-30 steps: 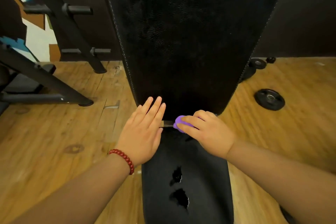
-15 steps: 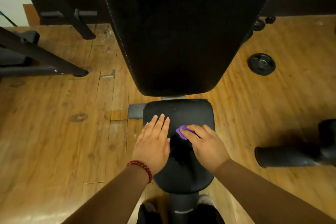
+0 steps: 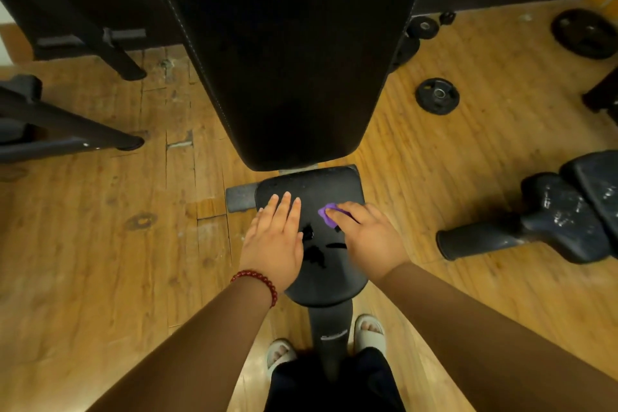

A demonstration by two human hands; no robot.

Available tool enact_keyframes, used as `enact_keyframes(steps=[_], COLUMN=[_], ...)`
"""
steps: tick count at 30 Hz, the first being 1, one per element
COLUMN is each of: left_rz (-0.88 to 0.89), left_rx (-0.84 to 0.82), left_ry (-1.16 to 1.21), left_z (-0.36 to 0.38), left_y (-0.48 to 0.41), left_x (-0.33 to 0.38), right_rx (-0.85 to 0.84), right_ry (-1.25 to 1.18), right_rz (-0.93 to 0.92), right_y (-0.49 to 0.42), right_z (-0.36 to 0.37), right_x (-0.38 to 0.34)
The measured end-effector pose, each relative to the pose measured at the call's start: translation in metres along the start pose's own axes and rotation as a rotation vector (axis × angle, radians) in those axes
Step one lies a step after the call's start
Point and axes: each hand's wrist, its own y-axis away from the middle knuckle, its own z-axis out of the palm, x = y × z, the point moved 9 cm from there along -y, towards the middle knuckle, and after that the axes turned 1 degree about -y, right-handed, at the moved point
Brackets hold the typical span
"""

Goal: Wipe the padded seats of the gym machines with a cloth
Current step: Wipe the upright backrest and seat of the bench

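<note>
Your purple cloth sits bunched on the black seat pad, on its right half, with only a small corner showing past your fingertips. Your right hand covers it, fingers curled over the wad and pressing it to the vinyl. Your left hand lies flat on the pad's left side, fingers straight and close together, holding nothing (a red bead bracelet rings that wrist). Between your hands the upholstery shows torn patches. Just beyond the seat rises the long black backrest. Around the bench, the wooden floor carries a small weight plate to the right and another padded machine farther right. Your sandalled feet straddle the bench post.
</note>
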Motion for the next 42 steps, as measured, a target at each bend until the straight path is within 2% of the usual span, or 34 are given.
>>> enact_keyframes(steps=[8, 17, 33, 36, 42], left_rz=[0.063, 0.098, -0.143, -0.116, -0.105], left_rx=[0.108, 0.246, 0.504, 0.563, 0.752], left_ry=[-0.026, -0.054, -0.104, -0.158, -0.192], left_z=[-0.072, -0.125, -0.214, -0.239, -0.314], left_y=[0.014, -0.004, -0.045, -0.043, -0.037], left_x=[0.01, 0.032, 0.07, 0.075, 0.063], right_rx=[0.127, 0.157, 0.222, 0.278, 0.523], right_ry=[0.063, 0.052, -0.005, -0.06, -0.12], right_rz=[0.006, -0.053, -0.279, -0.319, -0.337], right_y=[-0.016, -0.039, -0.123, -0.131, -0.16], right_z=[-0.076, -0.106, -0.18, -0.2, -0.261], right_x=[-0.036, -0.028, 0.025, 0.019, -0.008])
